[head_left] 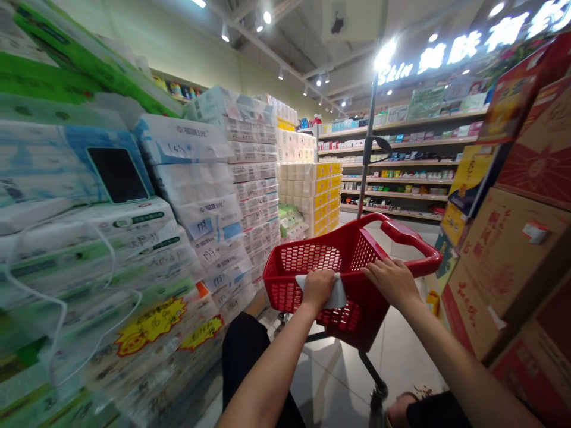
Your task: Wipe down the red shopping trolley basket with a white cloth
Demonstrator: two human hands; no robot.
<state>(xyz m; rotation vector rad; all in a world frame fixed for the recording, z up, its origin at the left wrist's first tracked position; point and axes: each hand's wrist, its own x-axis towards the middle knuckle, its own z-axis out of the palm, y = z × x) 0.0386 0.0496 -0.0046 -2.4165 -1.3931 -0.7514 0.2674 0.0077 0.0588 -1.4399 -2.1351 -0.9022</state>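
Between tall stacks of packaged tissue and a wall of cartons, we watch two bare hands at work with a cloth [341, 295] on a red shopping cart [362, 300], which stands between 12 and 1 o'clock in the shop aisle. The left hand [317, 289] is closed around the pale cloth, pressing it to the cart's near rim, toward 12 o'clock. At 1 o'clock the right hand [397, 283] lies over the same rim, its fingers bent across the edge just beside the cart's handle [404, 233]; the thumb is hidden, and we cannot tell whether it grips firmly or merely rests. By our reading the cloth work is under way rather than finished: the cloth touches one stretch of rim, while the far rim and handle have no cloth on them. Which parts are done and which are left we cannot say, since the red plastic shows no clear line between them. A grey pole [366, 148] rises behind the basket toward 12 o'clock. A phone [118, 173] leans on the tissue packs [190, 139] at 11 o'clock, cartons [508, 255] climb at 2, and stocked shelves [410, 144] line the background near 1.
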